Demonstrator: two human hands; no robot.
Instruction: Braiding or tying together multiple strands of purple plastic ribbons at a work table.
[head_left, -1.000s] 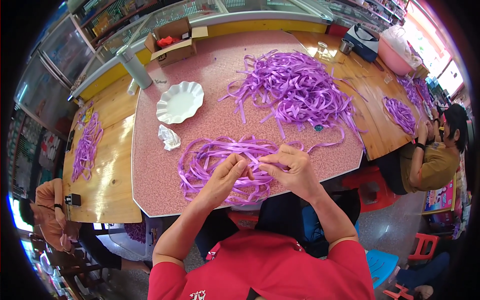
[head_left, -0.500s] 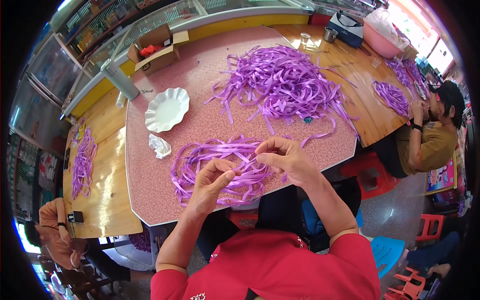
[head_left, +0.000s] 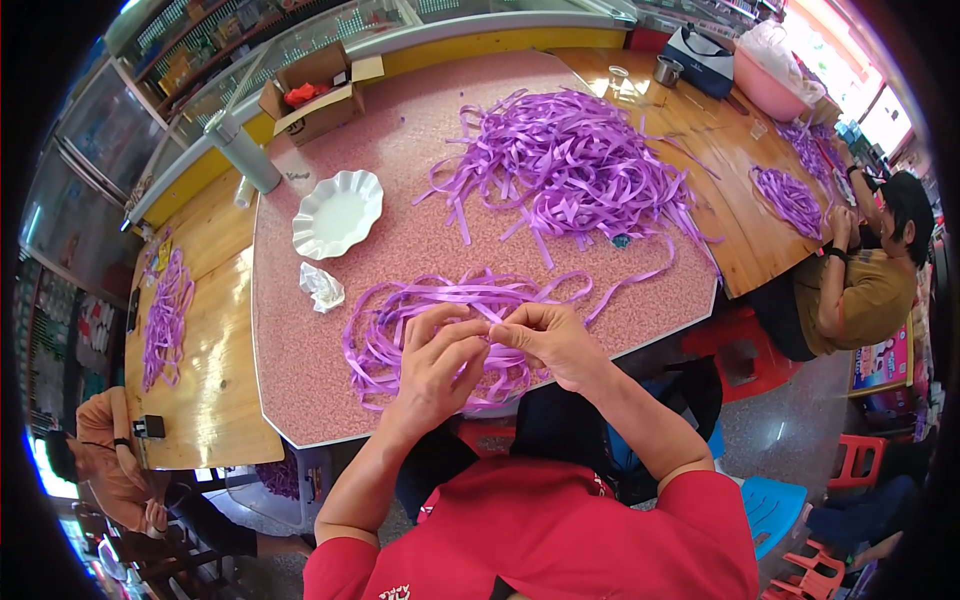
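A loose coil of purple ribbon (head_left: 455,291) lies along the near edge of the pink speckled table (head_left: 300,385). Over it, my left hand (head_left: 436,365) and my right hand (head_left: 556,346) meet fingertip to fingertip. Both pinch a piece of the purple ribbon, though the fingers mostly hide the spot where they hold it. One strand runs from beside my right hand toward a large tangled heap of purple ribbon (head_left: 575,165) farther back on the table.
Left of the coil are crumpled white tissue (head_left: 322,288), a white scalloped dish (head_left: 338,213), a grey-green flask (head_left: 241,152) and an open cardboard box (head_left: 320,112). People sit at wooden side tables with more ribbon, left (head_left: 168,320) and right (head_left: 790,203). A red stool (head_left: 745,350) stands right.
My hands have come together; my right hand has moved down and left to my left hand's fingertips. My left hand's fingers have curled over. A ribbon loop now shows behind my right hand.
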